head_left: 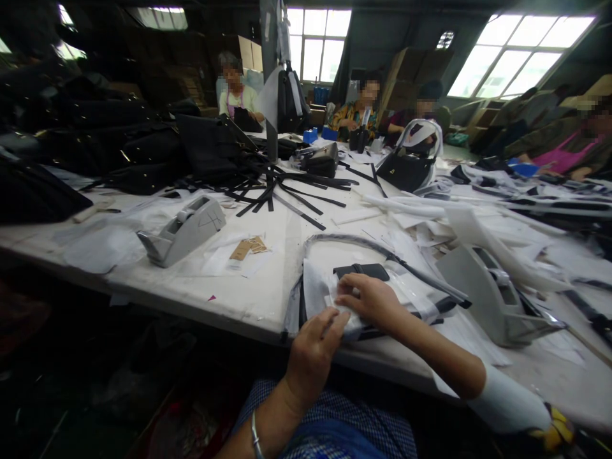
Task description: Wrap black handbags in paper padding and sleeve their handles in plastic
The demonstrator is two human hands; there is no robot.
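A dark handbag (302, 306) lies on the table edge in front of me, largely covered by white wrapping paper (315, 284). Its handle (344, 238), sheathed in clear plastic, arches over the far side. Across the top of the bag is a black strap tab (375, 273). My left hand (313, 350) is closed at the near edge of the wrapping, fingertips pinched on it. Just beyond it, my right hand (368, 298) has curled fingers pressed together on the same paper, below the tab. The fingertips of both hands almost meet.
Grey tape dispensers stand left (191, 229) and right (497, 299) of the bag. Brown tags (247, 248) lie to the left. Black straps (275, 182) spread across the middle, and dark bags (138, 146) pile up at left. Several people sit across the table (268, 287).
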